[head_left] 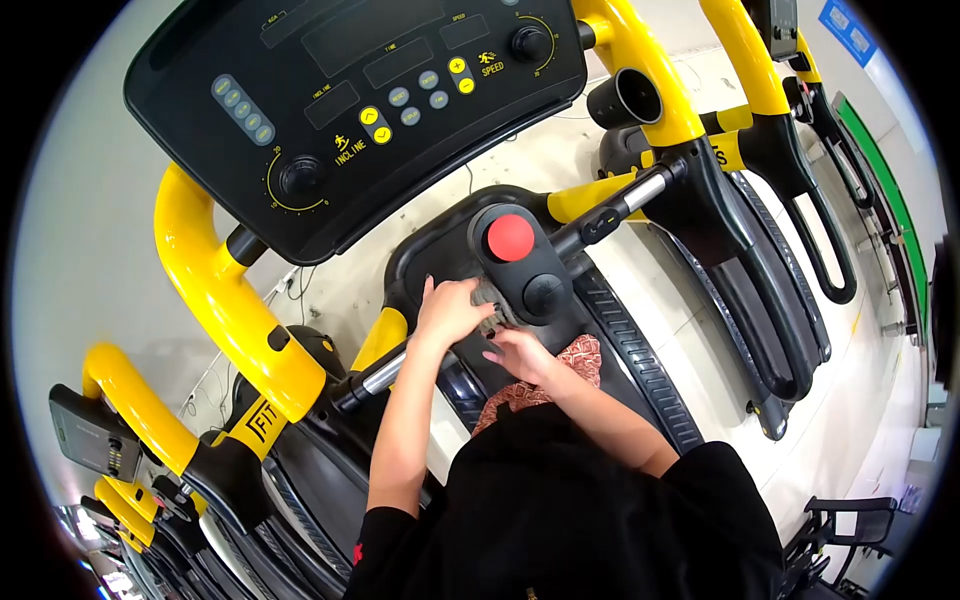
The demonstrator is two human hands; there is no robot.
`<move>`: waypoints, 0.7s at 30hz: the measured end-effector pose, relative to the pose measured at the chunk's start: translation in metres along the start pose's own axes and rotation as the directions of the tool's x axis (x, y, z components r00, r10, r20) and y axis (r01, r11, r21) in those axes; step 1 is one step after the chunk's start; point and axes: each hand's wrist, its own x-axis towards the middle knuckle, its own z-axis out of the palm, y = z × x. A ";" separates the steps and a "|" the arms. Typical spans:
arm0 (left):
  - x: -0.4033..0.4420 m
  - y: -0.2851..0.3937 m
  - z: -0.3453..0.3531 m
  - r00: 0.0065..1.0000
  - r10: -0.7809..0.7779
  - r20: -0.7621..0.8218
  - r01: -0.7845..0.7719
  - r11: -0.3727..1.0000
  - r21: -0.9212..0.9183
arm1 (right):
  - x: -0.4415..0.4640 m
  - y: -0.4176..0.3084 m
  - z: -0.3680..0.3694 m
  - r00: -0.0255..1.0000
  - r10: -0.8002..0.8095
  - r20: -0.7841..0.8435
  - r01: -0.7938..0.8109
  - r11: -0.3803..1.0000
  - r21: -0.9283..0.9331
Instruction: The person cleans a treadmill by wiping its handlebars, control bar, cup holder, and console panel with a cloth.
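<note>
Farthest to my left stand other treadmills (135,442) with yellow frames, one beyond another. Closer in, the thick yellow upright (215,285) of the machine in front of me curves up to the big black console (350,165), which spreads across the top of my view with its dials, round buttons and dark displays. Below it, my left hand (447,312) reaches in with its fingers bent over a small grey cloth (488,293); I can't make out whether they pinch it or only press on it. The cloth lies bunched against the lower left side of the black control pod (528,268), which carries a red button (510,238) and a black round knob (546,295). Just right of my left hand, my right hand (526,357) is half curled, fingertips by the cloth's lower end; whether they grip it I can't make out either. Beside my right forearm shows red patterned fabric (582,358). Further right come a handlebar (640,190), a black cup holder (625,97), more treadmills and, low at the edge, a black chair (855,525).
</note>
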 end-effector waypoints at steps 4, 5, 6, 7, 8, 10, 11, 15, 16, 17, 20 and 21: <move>-0.020 0.006 0.014 0.953 0.084 -0.290 -0.045 0.989 0.138 | -0.016 -0.016 0.041 0.999 -0.048 0.025 0.046 0.995 0.090; -0.024 0.005 0.015 0.942 0.111 -0.315 -0.060 0.984 0.167 | -0.028 -0.018 0.058 0.995 -0.096 0.015 0.094 0.991 0.091; -0.030 0.004 0.015 0.930 0.138 -0.342 -0.073 0.978 0.195 | -0.032 -0.015 0.059 0.995 -0.090 0.033 0.085 0.989 0.122; -0.037 0.005 0.015 0.917 0.160 -0.365 -0.088 0.975 0.204 | -0.042 -0.015 0.065 0.995 -0.095 0.011 0.094 0.993 0.077; -0.045 0.006 0.015 0.915 0.156 -0.372 -0.084 0.976 0.203 | -0.053 -0.018 0.073 0.995 -0.101 -0.008 0.101 0.994 0.031; -0.057 0.006 0.013 0.894 0.185 -0.408 -0.073 0.959 0.274 | -0.068 -0.024 0.083 0.998 -0.061 0.014 0.061 0.998 -0.003; -0.060 0.005 0.010 0.894 0.183 -0.409 -0.066 0.956 0.284 | -0.074 -0.027 0.089 0.997 -0.078 0.001 0.078 0.997 -0.016; -0.053 0.011 -0.007 0.869 0.112 -0.483 0.022 0.965 0.262 | -0.066 -0.029 0.091 0.996 -0.085 -0.017 0.085 0.996 -0.026; -0.045 0.007 -0.004 0.866 0.110 -0.488 0.025 0.965 0.262 | -0.058 -0.027 0.088 0.996 -0.073 -0.052 0.074 0.997 0.012; -0.036 0.002 -0.001 0.848 0.114 -0.518 0.010 0.973 0.231 | -0.049 -0.023 0.084 0.997 -0.062 -0.043 0.063 0.998 0.018; -0.016 0.000 -0.003 0.835 0.134 -0.534 -0.041 0.982 0.182 | -0.029 -0.019 0.077 0.994 -0.050 -0.097 0.058 0.995 0.083; -0.010 0.002 -0.006 0.930 0.066 -0.362 -0.071 0.997 -0.001 | -0.020 -0.017 0.071 0.995 -0.049 -0.088 0.056 0.995 0.087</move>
